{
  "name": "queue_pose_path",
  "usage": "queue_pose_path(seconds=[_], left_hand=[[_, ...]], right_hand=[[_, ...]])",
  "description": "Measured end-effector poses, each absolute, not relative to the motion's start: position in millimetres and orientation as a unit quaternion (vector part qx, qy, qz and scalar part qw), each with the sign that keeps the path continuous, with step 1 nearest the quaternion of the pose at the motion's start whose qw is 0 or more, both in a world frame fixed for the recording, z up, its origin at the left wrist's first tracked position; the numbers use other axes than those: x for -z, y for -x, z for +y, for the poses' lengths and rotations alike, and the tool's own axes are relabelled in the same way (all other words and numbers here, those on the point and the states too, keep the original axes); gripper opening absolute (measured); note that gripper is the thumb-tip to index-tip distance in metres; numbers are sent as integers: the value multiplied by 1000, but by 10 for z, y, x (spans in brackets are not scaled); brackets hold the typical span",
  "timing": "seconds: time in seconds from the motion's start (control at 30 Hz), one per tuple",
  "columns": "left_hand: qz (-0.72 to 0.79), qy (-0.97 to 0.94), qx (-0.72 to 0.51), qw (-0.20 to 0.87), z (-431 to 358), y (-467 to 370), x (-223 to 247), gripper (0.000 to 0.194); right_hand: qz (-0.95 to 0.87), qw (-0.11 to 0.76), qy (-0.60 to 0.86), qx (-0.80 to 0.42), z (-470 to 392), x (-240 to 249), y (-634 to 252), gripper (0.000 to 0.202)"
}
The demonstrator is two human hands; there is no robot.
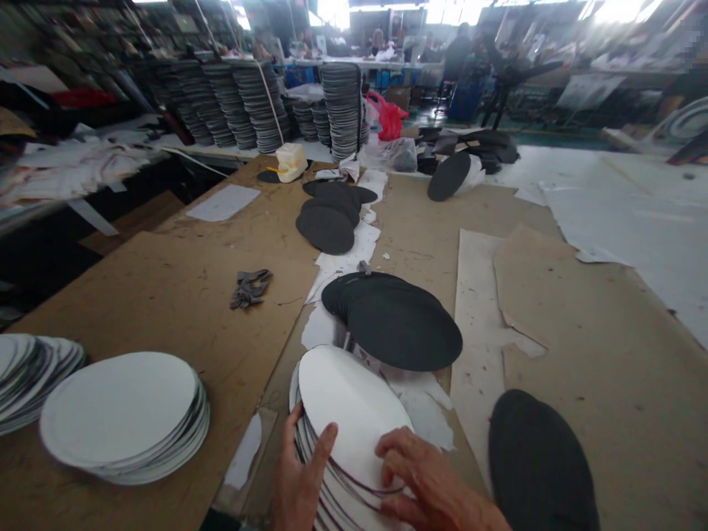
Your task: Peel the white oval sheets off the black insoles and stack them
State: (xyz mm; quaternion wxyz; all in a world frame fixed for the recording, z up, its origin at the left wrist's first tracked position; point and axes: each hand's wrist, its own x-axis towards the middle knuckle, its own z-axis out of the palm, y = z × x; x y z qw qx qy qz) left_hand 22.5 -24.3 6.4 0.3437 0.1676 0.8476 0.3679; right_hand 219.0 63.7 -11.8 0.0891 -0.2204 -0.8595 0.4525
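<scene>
A stack of white oval pieces with dark edges [348, 405] stands at the bottom centre, its upper pieces fanned out. My left hand [304, 464] rests against the stack's left side, thumb and fingers apart. On the right side, my right hand [423, 472] touches the top piece and the edges below it with bent fingers; whether it grips a piece cannot be made out. Just behind the stack lies a fanned pile of black oval pieces [403, 321]. Another white oval stack [122, 409] sits to the left.
Dark ovals [542, 464] lie at the right front, and more [326, 225] farther back. Grey cloth scraps [250, 287] lie left of centre. At the back are tall stacks of ovals [340, 107], a red bag [389, 118] and a white container [291, 161]. People are in the distance.
</scene>
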Motion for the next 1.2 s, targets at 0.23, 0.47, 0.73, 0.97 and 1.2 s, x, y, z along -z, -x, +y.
queue_pose_path(seconds=[0.23,0.47,0.73,0.97,1.2], left_hand=[[857,-184,-354,326,-257,-210,-1,66],[851,-161,-378,327,-237,-253,-72,61],[851,-155,-383,324,-226,-243,-70,65],[852,-160,-370,335,-256,-222,-30,71],[850,-161,-362,348,-247,-216,-67,70]], right_hand=[[-821,190,519,-141,1955,220,-2379,25],[-821,54,564,-70,2422,388,-2239,41],[-804,45,584,-97,2466,535,-2367,31],[-803,47,575,-150,2458,573,-2424,17],[-794,47,586,-157,2306,500,-2406,14]])
